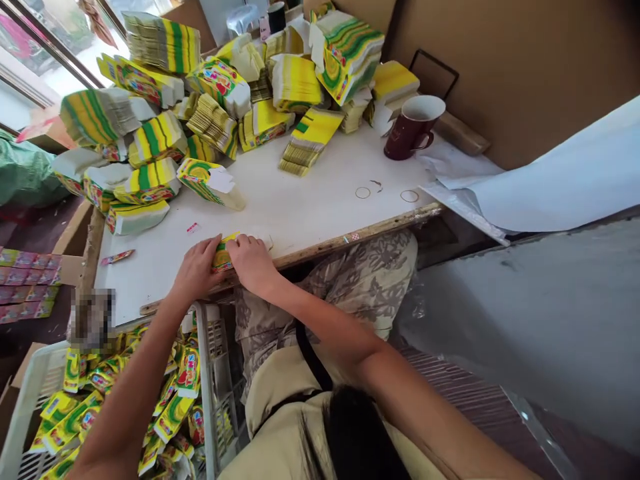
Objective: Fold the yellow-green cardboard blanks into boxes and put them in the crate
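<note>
At the table's front edge, my left hand [197, 268] and my right hand [251, 262] close from both sides on a small yellow and green carton [223, 253]. The carton lies low against the white tabletop [300, 207], and the fingers cover much of it. Beyond the hands an opened-out carton bundle [210, 181] rests on its side. A thin wrapped stick [118, 257] lies to the left of my left hand.
Stacks of flat cartons [155, 140] fill the table's back left. A maroon mug [414, 127] stands at the back right. Below the left forearm, a white crate [204, 373] holds many filled-looking yellow cartons [173, 417]. Plastic sheeting [560, 180] hangs over the right side.
</note>
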Available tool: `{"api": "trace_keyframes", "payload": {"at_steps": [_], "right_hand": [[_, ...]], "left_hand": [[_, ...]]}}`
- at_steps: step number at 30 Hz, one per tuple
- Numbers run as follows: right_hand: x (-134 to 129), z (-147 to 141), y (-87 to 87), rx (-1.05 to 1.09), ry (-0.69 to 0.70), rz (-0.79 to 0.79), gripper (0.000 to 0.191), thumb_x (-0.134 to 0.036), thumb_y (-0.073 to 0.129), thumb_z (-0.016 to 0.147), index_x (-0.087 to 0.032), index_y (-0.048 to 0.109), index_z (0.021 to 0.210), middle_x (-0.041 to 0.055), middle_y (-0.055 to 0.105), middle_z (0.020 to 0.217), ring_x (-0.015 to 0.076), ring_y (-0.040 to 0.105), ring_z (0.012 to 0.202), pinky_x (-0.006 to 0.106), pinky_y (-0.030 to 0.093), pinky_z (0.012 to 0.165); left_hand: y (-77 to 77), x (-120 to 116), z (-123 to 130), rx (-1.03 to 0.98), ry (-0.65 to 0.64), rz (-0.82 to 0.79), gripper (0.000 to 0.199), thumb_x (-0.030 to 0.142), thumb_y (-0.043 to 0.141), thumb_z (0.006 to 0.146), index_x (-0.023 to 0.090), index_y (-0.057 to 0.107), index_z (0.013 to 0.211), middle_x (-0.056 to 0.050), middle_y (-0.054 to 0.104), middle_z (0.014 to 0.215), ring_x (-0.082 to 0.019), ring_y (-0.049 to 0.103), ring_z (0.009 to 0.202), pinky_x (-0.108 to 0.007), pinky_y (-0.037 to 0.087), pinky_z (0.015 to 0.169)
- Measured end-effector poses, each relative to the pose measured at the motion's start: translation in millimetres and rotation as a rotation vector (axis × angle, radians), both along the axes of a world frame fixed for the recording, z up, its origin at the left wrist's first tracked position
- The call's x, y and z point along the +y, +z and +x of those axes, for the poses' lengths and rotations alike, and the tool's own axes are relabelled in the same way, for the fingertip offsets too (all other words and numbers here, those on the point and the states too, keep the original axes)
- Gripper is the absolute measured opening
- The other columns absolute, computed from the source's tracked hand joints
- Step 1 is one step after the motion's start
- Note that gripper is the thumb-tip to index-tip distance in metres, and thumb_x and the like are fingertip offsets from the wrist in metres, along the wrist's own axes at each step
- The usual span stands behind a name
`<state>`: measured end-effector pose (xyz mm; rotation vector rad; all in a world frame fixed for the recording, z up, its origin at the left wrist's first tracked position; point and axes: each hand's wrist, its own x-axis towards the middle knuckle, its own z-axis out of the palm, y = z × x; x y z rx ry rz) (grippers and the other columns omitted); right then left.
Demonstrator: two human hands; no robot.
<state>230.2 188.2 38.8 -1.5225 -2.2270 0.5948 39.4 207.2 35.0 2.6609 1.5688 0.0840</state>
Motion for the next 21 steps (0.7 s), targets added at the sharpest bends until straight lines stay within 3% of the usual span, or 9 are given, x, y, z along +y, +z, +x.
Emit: {"api": "trace_keyframes", "payload": {"at_steps": [3,6,8,10,13,17,19,21], "right_hand": [[-2.1,7.4,3.6,0.207,0.010,-0.036,0.024,-0.008,0.052,0.091,-0.010,0.051,0.115,0.0141,0.060,0.114,0.0247,0.059,0.103,0.038,0.047,0.089],[-15.0,9.1,7.0,0.595,0.069,-0.044,0.027,-0.002,0.053,0.085,-0.015,0.049,0.109,0.0048,0.060,0.101,0.0165,0.059,0.095,0.029,0.048,0.086],[-31.7,2.2,7.0,0.839,0.168,-0.073,0.022,-0.004,0.053,0.086,-0.017,0.047,0.103,0.0010,0.058,0.095,0.0125,0.059,0.089,0.024,0.048,0.084],[-52.2,-9.0,4.1,0.994,0.266,-0.122,0.018,-0.006,0.054,0.087,-0.019,0.047,0.098,0.0000,0.058,0.094,0.0110,0.059,0.086,0.022,0.048,0.082],[-80.1,-24.3,-3.8,1.079,0.343,-0.197,0.019,-0.008,0.054,0.087,-0.019,0.046,0.100,0.0004,0.058,0.094,0.0116,0.060,0.085,0.022,0.049,0.080],[-96.0,-30.6,-12.1,0.963,0.444,-0.122,0.023,-0.014,0.063,0.084,-0.019,0.050,0.102,0.0037,0.061,0.099,0.0173,0.060,0.098,0.030,0.048,0.092],[-95.2,-29.6,-16.1,0.940,0.470,-0.106,0.030,-0.021,0.072,0.080,-0.018,0.052,0.103,0.0052,0.061,0.103,0.0194,0.058,0.103,0.033,0.046,0.096],[-91.1,-27.4,-21.6,0.987,0.422,-0.216,0.043,-0.027,0.079,0.076,-0.019,0.052,0.108,0.0022,0.060,0.099,0.0168,0.059,0.094,0.029,0.048,0.087]], "left_hand": [[5.4,-26.0,4.9,-0.317,0.095,0.315,0.104,0.049,0.080,0.068,0.012,0.028,0.149,-0.021,0.034,0.152,-0.042,0.031,0.142,-0.056,0.020,0.119],[11.2,-58.9,25.8,-0.820,0.300,0.569,0.099,0.052,0.079,0.070,0.020,0.027,0.149,-0.012,0.026,0.157,-0.035,0.023,0.147,-0.048,0.020,0.122],[13.4,-80.3,42.1,-1.188,0.399,0.505,0.078,0.060,0.067,0.077,0.023,0.040,0.141,-0.008,0.037,0.153,-0.032,0.032,0.144,-0.045,0.031,0.118],[15.2,-97.3,52.9,-1.480,0.464,0.337,0.062,0.066,0.056,0.081,0.025,0.053,0.128,-0.006,0.052,0.140,-0.030,0.045,0.136,-0.043,0.041,0.111],[18.8,-110.7,53.9,-1.730,0.493,0.183,0.048,0.065,0.058,0.080,0.028,0.064,0.110,-0.001,0.065,0.108,-0.022,0.061,0.108,-0.038,0.051,0.096],[19.7,-108.9,45.7,-1.881,0.418,0.076,0.042,0.059,0.069,0.069,0.022,0.060,0.087,0.003,0.047,0.071,-0.011,0.050,0.065,-0.027,0.051,0.070],[16.4,-105.4,46.0,-1.910,0.427,0.090,0.046,0.061,0.071,0.067,0.020,0.055,0.081,0.005,0.039,0.066,-0.009,0.042,0.058,-0.024,0.046,0.061],[12.1,-103.9,49.6,-1.880,0.483,0.160,0.054,0.068,0.073,0.064,0.020,0.053,0.078,0.006,0.037,0.064,-0.008,0.039,0.055,-0.022,0.043,0.056]]}}
